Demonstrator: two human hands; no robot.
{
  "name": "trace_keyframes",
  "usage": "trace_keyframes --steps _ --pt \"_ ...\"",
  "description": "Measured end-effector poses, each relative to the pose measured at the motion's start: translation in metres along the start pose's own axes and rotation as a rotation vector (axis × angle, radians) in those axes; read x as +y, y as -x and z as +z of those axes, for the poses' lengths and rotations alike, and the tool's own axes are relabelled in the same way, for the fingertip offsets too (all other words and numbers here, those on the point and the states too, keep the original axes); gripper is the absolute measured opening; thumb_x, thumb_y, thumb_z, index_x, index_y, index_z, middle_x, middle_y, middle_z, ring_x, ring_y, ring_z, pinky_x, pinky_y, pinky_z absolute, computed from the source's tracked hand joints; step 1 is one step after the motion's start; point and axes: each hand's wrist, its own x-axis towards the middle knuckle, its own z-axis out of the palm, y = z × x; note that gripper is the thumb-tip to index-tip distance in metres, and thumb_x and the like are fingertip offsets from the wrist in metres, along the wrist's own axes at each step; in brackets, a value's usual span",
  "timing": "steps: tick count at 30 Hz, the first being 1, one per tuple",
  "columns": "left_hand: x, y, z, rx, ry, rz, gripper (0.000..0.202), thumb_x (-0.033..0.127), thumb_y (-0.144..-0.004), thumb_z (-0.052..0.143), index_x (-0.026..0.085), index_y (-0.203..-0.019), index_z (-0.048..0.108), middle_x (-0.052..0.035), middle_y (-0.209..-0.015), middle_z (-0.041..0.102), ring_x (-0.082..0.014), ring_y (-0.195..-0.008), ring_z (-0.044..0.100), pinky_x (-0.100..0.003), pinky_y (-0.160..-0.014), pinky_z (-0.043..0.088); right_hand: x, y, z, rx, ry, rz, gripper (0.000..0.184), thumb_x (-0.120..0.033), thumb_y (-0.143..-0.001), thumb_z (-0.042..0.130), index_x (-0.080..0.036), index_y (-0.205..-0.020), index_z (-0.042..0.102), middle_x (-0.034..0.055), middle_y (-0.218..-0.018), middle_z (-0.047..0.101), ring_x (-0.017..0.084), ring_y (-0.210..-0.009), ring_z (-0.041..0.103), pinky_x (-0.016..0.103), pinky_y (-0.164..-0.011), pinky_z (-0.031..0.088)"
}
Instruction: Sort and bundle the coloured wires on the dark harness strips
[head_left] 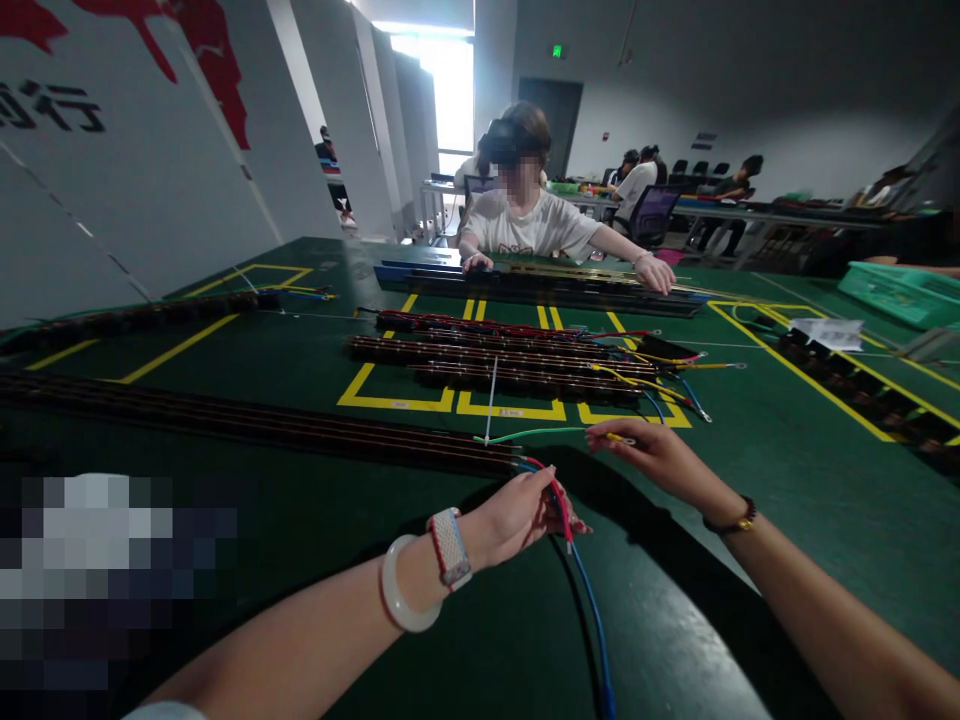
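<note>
A long dark rail assembly (322,425) lies on the green table and ends just ahead of my hands. From its end come red and blue wires; my left hand (521,515) is closed around the red wire (561,512), while the blue wire (592,605) hangs on toward the near edge. My right hand (652,455) pinches a green-yellow wire (547,432) close to its ring-shaped metal end. A white cable tie (491,405) stands up from the rail near where the green wire begins.
Beyond lie several dark rails (487,355) with coloured wires, over yellow tape outlines (397,404). Across the table a person (529,210) handles long metal strips (540,285). On the right are more dark parts (862,390), papers (829,333) and a green basket (896,293).
</note>
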Motion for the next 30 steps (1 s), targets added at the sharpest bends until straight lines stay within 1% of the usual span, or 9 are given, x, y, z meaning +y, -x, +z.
trace_keyframes --steps 3,7,9,13,16,20,23,26,30 --pt "0.001 0.002 0.002 0.009 -0.004 0.001 0.043 0.034 -0.095 0.025 0.013 -0.07 0.053 -0.0047 -0.062 0.062 -0.0171 -0.073 0.066 -0.029 -0.079 0.043 -0.001 -0.007 0.0 0.093 0.027 -0.076 0.034 -0.043 -0.089 0.049 -0.021 -0.111 0.064 0.0077 -0.098 0.068 0.02 -0.093 0.064 0.036 -0.084 0.051" --pt "0.003 0.006 0.005 0.01 0.006 0.023 0.042 0.032 -0.096 0.025 0.013 -0.07 0.052 -0.0028 -0.061 0.06 -0.0155 -0.07 0.065 -0.03 -0.082 0.043 -0.012 -0.027 0.005 0.216 0.066 -0.245 0.029 -0.042 -0.09 0.048 -0.022 -0.1 0.067 0.008 -0.115 0.063 0.022 -0.108 0.057 0.039 -0.092 0.046" --pt "0.003 0.006 0.005 0.003 0.012 0.035 0.041 0.032 -0.096 0.026 0.014 -0.07 0.051 -0.0024 -0.06 0.059 -0.0149 -0.067 0.064 -0.032 -0.083 0.044 -0.02 -0.039 0.008 0.219 0.054 -0.225 0.031 -0.042 -0.091 0.045 -0.02 -0.1 0.066 0.0081 -0.11 0.066 0.021 -0.102 0.06 0.036 -0.088 0.047" --pt "0.001 0.004 0.004 -0.008 0.024 0.054 0.041 0.031 -0.096 0.025 0.015 -0.068 0.05 -0.0028 -0.059 0.059 -0.0147 -0.064 0.062 -0.033 -0.083 0.044 -0.027 -0.061 0.01 0.244 0.15 -0.124 0.037 -0.045 -0.09 0.047 -0.016 -0.088 0.068 0.0057 -0.084 0.07 0.016 -0.076 0.063 0.025 -0.067 0.046" --pt "-0.001 0.002 0.003 -0.012 0.036 0.063 0.04 0.03 -0.095 0.025 0.016 -0.066 0.049 -0.003 -0.059 0.059 -0.015 -0.063 0.062 -0.034 -0.083 0.045 -0.019 -0.075 0.014 0.209 0.202 -0.047 0.038 -0.045 -0.089 0.048 -0.014 -0.08 0.068 0.0044 -0.073 0.069 0.015 -0.066 0.062 0.022 -0.058 0.041" --pt "-0.002 0.0 0.002 -0.014 0.054 0.065 0.041 0.031 -0.095 0.027 0.014 -0.066 0.051 -0.0043 -0.059 0.058 -0.0157 -0.062 0.061 -0.033 -0.078 0.046 -0.012 -0.089 0.026 0.167 0.378 0.007 0.032 -0.034 -0.091 0.046 -0.014 -0.075 0.066 0.0039 -0.065 0.068 0.014 -0.059 0.06 0.021 -0.055 0.038" --pt "-0.001 0.001 0.002 -0.003 0.046 0.049 0.039 0.03 -0.094 0.03 0.014 -0.066 0.051 -0.0045 -0.059 0.058 -0.0161 -0.062 0.061 -0.032 -0.075 0.046 -0.016 -0.097 0.04 0.126 0.633 -0.031 0.029 -0.026 -0.093 0.043 -0.014 -0.079 0.066 0.007 -0.073 0.069 0.015 -0.065 0.062 0.022 -0.059 0.039" --pt "0.001 0.002 0.003 0.002 0.027 0.031 0.04 0.03 -0.095 0.028 0.014 -0.065 0.051 -0.0046 -0.06 0.058 -0.0162 -0.064 0.062 -0.03 -0.075 0.045 -0.02 -0.104 0.054 0.0 0.877 -0.105 0.024 -0.016 -0.091 0.042 -0.013 -0.09 0.065 0.0109 -0.084 0.069 0.019 -0.075 0.064 0.024 -0.062 0.041" --pt "0.004 0.004 0.005 0.019 0.002 0.007 0.041 0.029 -0.095 0.027 0.014 -0.065 0.052 -0.005 -0.062 0.06 -0.0151 -0.066 0.062 -0.028 -0.075 0.043 -0.02 -0.109 0.068 -0.135 0.984 -0.164 0.023 -0.008 -0.088 0.044 -0.013 -0.101 0.062 0.0108 -0.088 0.067 0.02 -0.078 0.065 0.026 -0.064 0.044"
